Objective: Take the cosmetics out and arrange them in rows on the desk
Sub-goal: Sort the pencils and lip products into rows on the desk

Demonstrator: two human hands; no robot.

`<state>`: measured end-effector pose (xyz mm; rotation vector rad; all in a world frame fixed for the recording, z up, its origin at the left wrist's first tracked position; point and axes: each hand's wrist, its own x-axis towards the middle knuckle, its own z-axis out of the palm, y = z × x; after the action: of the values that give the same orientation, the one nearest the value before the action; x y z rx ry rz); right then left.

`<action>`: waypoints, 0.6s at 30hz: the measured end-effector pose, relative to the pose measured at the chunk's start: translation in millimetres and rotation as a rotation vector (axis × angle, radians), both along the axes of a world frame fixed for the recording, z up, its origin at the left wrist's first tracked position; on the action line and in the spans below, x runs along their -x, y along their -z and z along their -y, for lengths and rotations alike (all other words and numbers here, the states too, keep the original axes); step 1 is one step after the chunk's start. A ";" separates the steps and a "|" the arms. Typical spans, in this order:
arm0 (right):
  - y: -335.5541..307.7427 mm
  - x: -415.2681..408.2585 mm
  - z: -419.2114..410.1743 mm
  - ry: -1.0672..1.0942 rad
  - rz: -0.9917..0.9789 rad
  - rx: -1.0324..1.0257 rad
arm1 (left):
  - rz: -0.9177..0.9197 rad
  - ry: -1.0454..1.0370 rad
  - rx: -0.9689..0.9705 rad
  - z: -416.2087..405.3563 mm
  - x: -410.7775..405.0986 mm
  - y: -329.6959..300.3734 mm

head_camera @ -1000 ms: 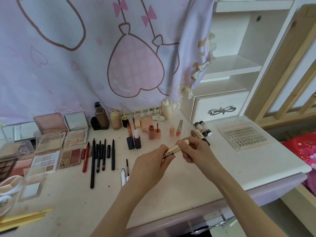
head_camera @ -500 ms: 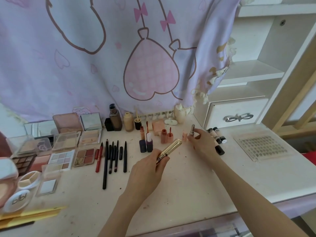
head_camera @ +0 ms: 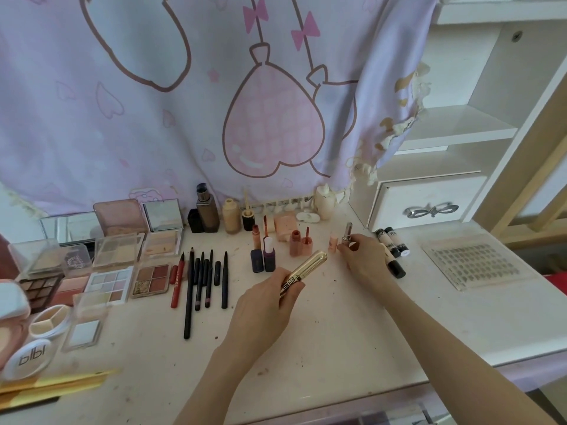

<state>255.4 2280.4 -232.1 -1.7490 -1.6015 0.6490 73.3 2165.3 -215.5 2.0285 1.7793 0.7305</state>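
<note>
White bench (head_camera: 352, 348) backed by a pink-purple cartoon curtain (head_camera: 184, 102); white shelf unit with a bow-handled drawer (head_camera: 429, 207) at right. Palettes (head_camera: 110, 271) sit in rows on the left side, lids open. Clear lash tray (head_camera: 475, 265) lies far right. Dark pencils (head_camera: 202, 277) lie in a parallel row next to the palettes, red one at the left end. Bottles (head_camera: 214, 213) stand along the curtain. Small lip tubes (head_camera: 300, 243) stand upright mid-bench.

Left hand (head_camera: 260, 308) grips the gold tube (head_camera: 303, 266) above the bench centre, tube tilted up to the right, fingers curled round its lower end. Right hand (head_camera: 365, 259) pinches the base of a silver-capped lipstick (head_camera: 347, 234), upright on the bench just beside a small peach tube (head_camera: 333, 243). White concealer tubes (head_camera: 392, 240) with black caps lie just right of that hand.
</note>
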 end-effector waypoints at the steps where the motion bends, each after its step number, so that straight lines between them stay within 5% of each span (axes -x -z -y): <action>1: 0.9 0.0 -0.3 0.000 -0.006 0.009 | 0.006 0.001 0.000 0.1 -0.3 0.2; 11: -22.4 -5.9 40.0 0.066 -0.274 0.059 | 0.000 -0.006 0.003 -4.6 -0.2 -7.2; 14: -43.2 -8.2 64.1 -0.061 -0.503 0.205 | -0.056 0.011 0.015 -7.9 -3.0 -11.5; 18: -59.8 -2.4 84.4 -0.283 -0.380 0.376 | -0.199 0.076 -0.029 -5.8 -12.1 -20.9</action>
<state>257.8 2196.0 -172.3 -1.5308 -1.5332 1.4066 85.4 2171.1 -194.6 2.2426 1.7937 0.5524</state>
